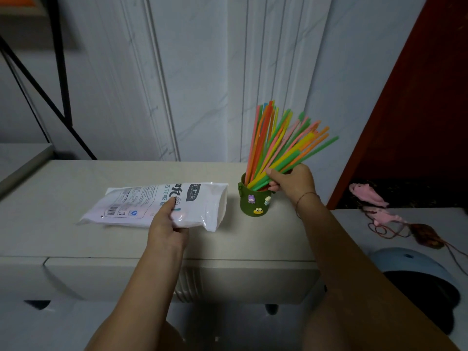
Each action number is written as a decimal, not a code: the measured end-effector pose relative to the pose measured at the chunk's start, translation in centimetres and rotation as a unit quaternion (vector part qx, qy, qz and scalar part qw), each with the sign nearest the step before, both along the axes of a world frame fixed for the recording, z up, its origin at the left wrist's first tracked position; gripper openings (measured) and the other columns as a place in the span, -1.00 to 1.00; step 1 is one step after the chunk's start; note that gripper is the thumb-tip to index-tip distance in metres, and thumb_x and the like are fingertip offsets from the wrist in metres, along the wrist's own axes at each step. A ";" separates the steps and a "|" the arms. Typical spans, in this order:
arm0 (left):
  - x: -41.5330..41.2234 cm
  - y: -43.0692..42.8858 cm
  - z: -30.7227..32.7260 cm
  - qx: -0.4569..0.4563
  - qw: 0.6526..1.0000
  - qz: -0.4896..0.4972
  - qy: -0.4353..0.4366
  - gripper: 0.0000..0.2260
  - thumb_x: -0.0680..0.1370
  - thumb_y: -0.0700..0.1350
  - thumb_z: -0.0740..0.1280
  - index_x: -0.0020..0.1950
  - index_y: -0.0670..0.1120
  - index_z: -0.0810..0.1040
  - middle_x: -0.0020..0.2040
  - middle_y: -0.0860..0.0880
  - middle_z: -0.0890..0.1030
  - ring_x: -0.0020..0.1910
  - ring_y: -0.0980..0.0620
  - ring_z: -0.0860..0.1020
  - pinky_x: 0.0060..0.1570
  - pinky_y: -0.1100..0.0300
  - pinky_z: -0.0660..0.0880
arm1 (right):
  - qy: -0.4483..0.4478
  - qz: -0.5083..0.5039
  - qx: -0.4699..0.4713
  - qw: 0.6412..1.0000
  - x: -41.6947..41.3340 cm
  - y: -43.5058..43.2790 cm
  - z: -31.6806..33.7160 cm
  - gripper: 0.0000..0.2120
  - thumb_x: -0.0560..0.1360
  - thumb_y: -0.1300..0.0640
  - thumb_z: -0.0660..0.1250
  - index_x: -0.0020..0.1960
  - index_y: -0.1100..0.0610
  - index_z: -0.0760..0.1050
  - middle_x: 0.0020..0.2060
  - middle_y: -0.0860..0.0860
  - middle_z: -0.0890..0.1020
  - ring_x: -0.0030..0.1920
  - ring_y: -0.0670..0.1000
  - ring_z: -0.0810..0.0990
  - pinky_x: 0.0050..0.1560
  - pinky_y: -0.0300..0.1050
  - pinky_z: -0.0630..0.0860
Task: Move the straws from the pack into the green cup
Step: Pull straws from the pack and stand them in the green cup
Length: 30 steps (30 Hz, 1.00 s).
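A green cup (253,203) with small cartoon stickers stands on the white cabinet top (63,198). A bundle of coloured straws (283,140) fans out of it, leaning up and to the right. My right hand (291,182) is closed around the lower part of the straws, just above the cup's rim. The white plastic straw pack (141,203) lies flat to the left of the cup, with its open end towards the cup. My left hand (167,224) grips the pack's near edge; the thumb presses on top.
The cabinet backs onto a white panelled wall. A black metal frame (60,72) stands at the far left. To the right lie pink fish toys (367,196) with cords on a white surface, and a blue round object (415,274) sits lower right.
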State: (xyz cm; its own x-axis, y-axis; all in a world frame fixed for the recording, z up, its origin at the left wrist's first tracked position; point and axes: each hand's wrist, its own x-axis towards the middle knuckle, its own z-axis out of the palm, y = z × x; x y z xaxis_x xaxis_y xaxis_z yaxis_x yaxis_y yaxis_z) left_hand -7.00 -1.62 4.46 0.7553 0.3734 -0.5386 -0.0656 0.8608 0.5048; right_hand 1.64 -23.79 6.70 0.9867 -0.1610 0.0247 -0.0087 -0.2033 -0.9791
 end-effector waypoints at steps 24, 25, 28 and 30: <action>0.2 -1.0 -0.6 -0.002 1.000 -0.030 -0.005 -0.86 0.49 -0.29 0.38 -0.04 -0.07 0.56 -0.39 0.00 0.68 -0.19 0.04 0.63 -0.05 0.06 0.59 | -0.054 -0.076 0.070 0.993 -2.0 0.9 -1.2 -0.80 0.43 0.24 0.42 -0.08 0.25 0.40 -0.38 0.12 0.58 -0.42 0.07 0.58 -0.30 -0.04 0.60; 0.2 -0.9 -0.6 -0.002 1.000 -0.029 -0.010 -0.86 0.49 -0.29 0.39 -0.04 -0.06 0.56 -0.37 0.00 0.69 -0.18 0.04 0.64 -0.03 0.05 0.59 | -0.052 -0.084 0.088 0.991 -2.4 1.0 -1.4 -0.76 0.42 0.24 0.43 -0.06 0.24 0.37 -0.37 0.11 0.57 -0.42 0.07 0.57 -0.30 -0.02 0.60; 0.2 -1.1 -0.6 0.010 0.999 -0.031 -0.025 -0.85 0.49 -0.28 0.40 -0.02 -0.06 0.58 -0.28 0.00 0.71 -0.16 0.04 0.66 -0.03 0.07 0.60 | -0.028 -0.096 0.114 0.988 -3.7 1.5 -2.9 -0.76 0.45 0.16 0.40 -0.03 0.22 0.37 -0.29 0.12 0.56 -0.41 0.00 0.53 -0.38 -0.14 0.53; 0.3 -1.4 -0.6 0.022 0.999 -0.028 -0.033 -0.79 0.48 -0.27 0.41 0.08 -0.07 0.58 -0.13 -0.02 0.72 -0.12 0.05 0.67 -0.04 0.09 0.61 | -0.002 -0.095 0.120 0.988 -4.7 2.3 -4.0 -0.83 0.50 0.14 0.34 -0.07 0.25 0.44 -0.34 0.10 0.54 -0.42 -0.02 0.48 -0.38 -0.18 0.46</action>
State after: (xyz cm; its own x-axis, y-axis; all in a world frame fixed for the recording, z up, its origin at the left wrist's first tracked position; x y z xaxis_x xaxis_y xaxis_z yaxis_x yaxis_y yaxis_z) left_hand -6.74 -3.01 3.89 0.8092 0.3525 -0.4701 -0.0530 0.8406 0.5391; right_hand -3.05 -21.47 2.75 0.9381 -0.3449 -0.0321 -0.0193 0.0404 -0.9990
